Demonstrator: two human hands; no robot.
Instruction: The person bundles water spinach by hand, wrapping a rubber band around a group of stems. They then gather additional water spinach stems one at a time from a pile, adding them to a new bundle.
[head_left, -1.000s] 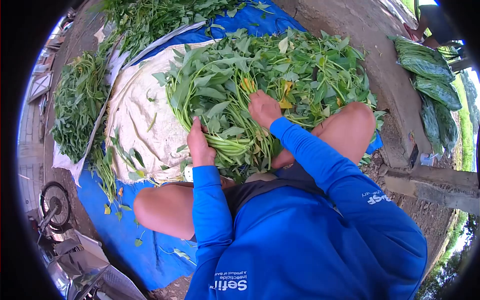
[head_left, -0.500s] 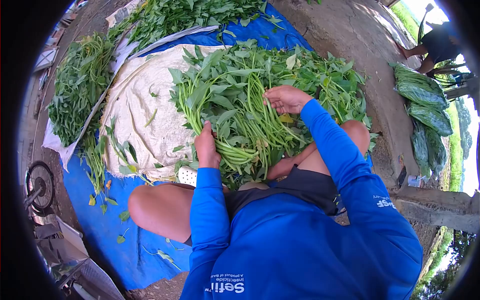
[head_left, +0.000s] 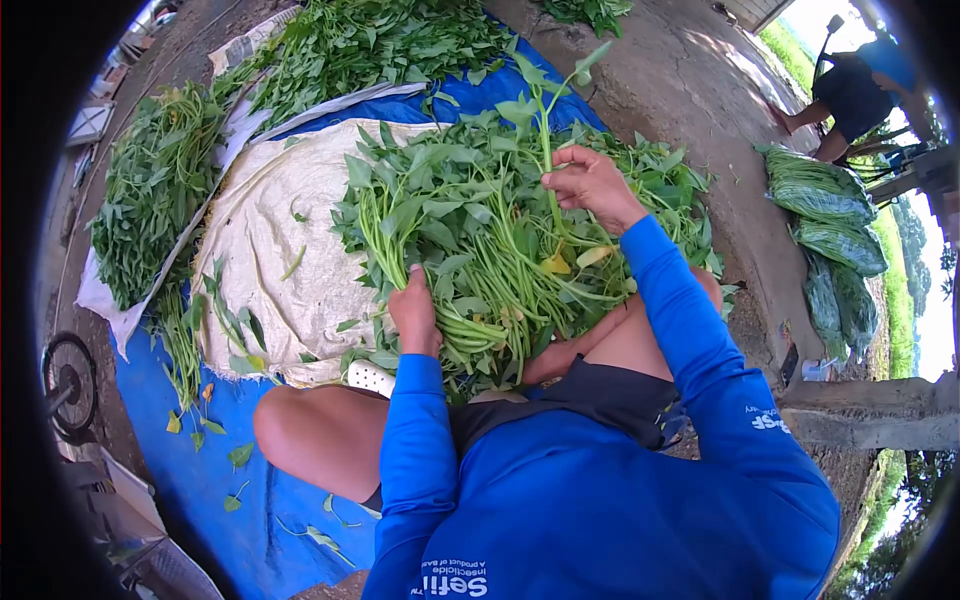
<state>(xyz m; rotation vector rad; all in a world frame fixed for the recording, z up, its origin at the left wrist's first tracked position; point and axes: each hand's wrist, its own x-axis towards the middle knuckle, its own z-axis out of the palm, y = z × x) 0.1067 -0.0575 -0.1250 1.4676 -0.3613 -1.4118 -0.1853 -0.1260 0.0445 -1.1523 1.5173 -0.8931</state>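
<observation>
handling of cut leafy greens, seen from the head. the right hand [head_left: 598, 190] pinches a single stem [head_left: 545, 138] between thumb and fingers, partway along its length; the leafy tip points away from the body, lifted clear above the heap of greens [head_left: 655, 165]. the left hand [head_left: 415, 314] is curled about the near side of a stem bundle [head_left: 470, 328], thumb laid over the stalks (the other fingers are largely hidden beneath). the bundle lies in front of the crossed legs, against the heap and beside the pale sack cloth [head_left: 300, 270], which is spread over a blue tarp [head_left: 200, 500].

each stem is probably very light, springy along the stalk and limp at the leaves; the gathered bundle should weigh more and sag where unsupported. the stalks look smooth and may slide over one another, so a loose hold could let some slip out. hard squeezing or sharp bending would likely crush or snap them, and the leaves would tear or bruise easily. the sound place to take hold is the bare stalk, with a light pinch for one stem and an encircling palm for many. a yellowed leaf [head_left: 557, 262] lies near the right hand.
</observation>
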